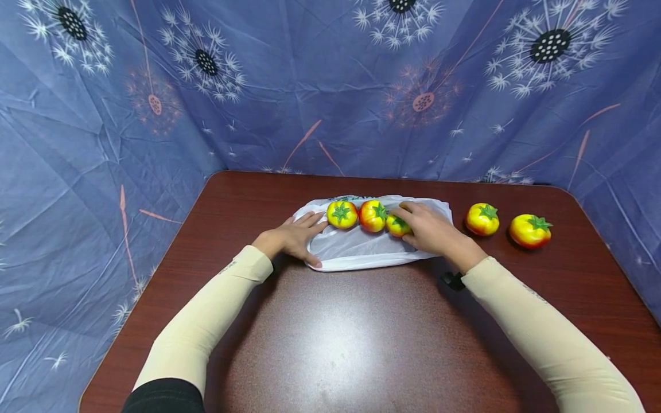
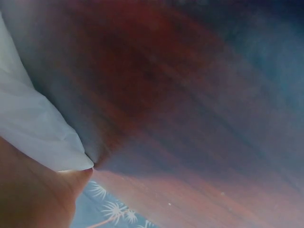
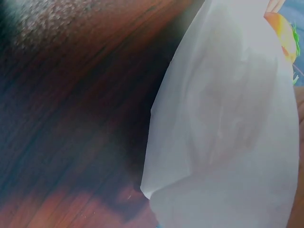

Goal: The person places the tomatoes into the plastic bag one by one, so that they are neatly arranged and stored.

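Note:
A white plastic bag [image 1: 356, 248] lies flat on the table, with two yellow-red tomatoes, one on the left [image 1: 341, 214] and one in the middle [image 1: 370, 215], resting on it in a row. At the row's right end, my right hand [image 1: 432, 230] holds a third tomato [image 1: 398, 227], partly hidden under the fingers. My left hand [image 1: 296, 236] rests on the bag's left edge with its fingers spread. The bag [image 2: 38, 123] also shows beside the left hand in the left wrist view. In the right wrist view the bag [image 3: 223, 118] hides most of the right hand.
Two more tomatoes, a nearer one [image 1: 482, 219] and a farther one [image 1: 530, 230], sit right of the bag. The brown table [image 1: 330, 321] is bounded behind and at the sides by a blue cloth [image 1: 320, 103] with dandelion prints.

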The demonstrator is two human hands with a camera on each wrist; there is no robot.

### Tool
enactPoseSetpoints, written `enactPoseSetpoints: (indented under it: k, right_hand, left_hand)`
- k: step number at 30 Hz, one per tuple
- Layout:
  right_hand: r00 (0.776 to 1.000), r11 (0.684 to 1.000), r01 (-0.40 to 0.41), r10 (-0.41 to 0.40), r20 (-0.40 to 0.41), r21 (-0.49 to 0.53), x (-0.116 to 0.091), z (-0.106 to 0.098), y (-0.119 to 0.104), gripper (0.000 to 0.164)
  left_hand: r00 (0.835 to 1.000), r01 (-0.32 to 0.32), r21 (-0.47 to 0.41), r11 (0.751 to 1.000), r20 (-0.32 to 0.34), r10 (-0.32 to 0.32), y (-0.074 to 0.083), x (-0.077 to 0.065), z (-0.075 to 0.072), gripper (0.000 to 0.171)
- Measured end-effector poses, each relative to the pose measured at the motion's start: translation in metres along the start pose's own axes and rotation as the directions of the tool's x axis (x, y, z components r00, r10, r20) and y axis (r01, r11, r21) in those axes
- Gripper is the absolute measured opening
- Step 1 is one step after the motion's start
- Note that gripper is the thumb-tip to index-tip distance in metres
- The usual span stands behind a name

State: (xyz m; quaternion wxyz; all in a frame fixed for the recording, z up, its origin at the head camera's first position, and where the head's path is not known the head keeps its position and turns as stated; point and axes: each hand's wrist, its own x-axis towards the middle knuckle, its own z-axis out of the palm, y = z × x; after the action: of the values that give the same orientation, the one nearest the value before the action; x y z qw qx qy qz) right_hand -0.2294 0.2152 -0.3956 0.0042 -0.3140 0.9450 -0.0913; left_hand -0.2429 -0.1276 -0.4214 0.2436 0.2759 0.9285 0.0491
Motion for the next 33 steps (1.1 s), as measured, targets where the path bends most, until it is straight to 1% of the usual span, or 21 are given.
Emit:
enactPoseSetpoints:
  k: [12,25,33]
  right_hand:
    - [0.999,0.999,-0.037,0.037,-0.007,0.002,0.0,0.005,0.002,0.067]
    - [0.997,1.0,-0.025,0.026,-0.07,0.01,-0.002,0.009,0.002,0.065]
    - [0.997,1.0,-0.014,0.014,-0.074,-0.001,-0.002,0.011,0.004,0.065]
  left_hand:
    - [1.0,0.01,0.007,1.0,0.016,-0.01,0.0,0.001,-0.001,0.112]
    - [1.0,0.01,0.005,1.0,0.007,-0.01,0.0,0.0,0.0,0.112]
    - [1.0,0.015,0.003,1.0,0.016,-0.015,0.0,0.001,0.0,0.112]
